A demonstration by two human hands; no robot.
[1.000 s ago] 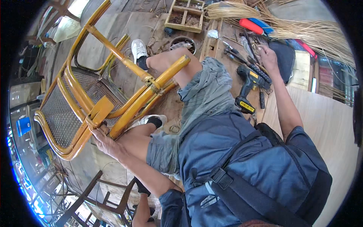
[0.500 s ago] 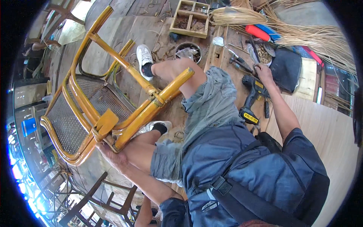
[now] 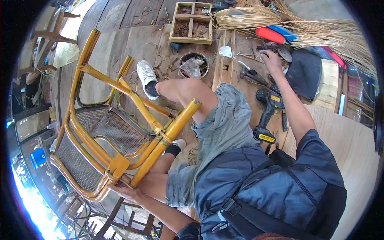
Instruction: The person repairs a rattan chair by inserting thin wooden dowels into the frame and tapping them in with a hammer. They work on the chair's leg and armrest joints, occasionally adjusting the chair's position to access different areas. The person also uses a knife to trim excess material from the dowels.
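A glossy yellow-brown rattan chair (image 3: 138, 106) with woven mesh panels lies tipped over in front of me, leaning against my left leg. My left hand (image 3: 130, 193) grips its frame at a lower joint, close to a flat yellow piece (image 3: 119, 165); the fingers are partly hidden beneath the frame. Over to the right, my right hand (image 3: 273, 63) reaches among tools and small pieces, fingers bent together near a dark metal tool (image 3: 275, 47). What those fingers pinch, if anything, is too small to make out. Just below lie a hammer (image 3: 254, 76) and a yellow-black cordless drill (image 3: 268, 114).
A divided wooden box (image 3: 192, 40) and a round bowl (image 3: 194, 66) holding a plastic bag stand ahead on the plank floor. Bundled rattan strands (image 3: 316, 36) and a red-handled tool (image 3: 270, 35) lie far right. A pale board (image 3: 340, 136) is at my right; dark chair frames (image 3: 128, 218) stand lower left.
My right hand has moved slightly up and left, and the dark tool near it now lies crosswise. The chair has shifted lower in view, my left hand still on it.
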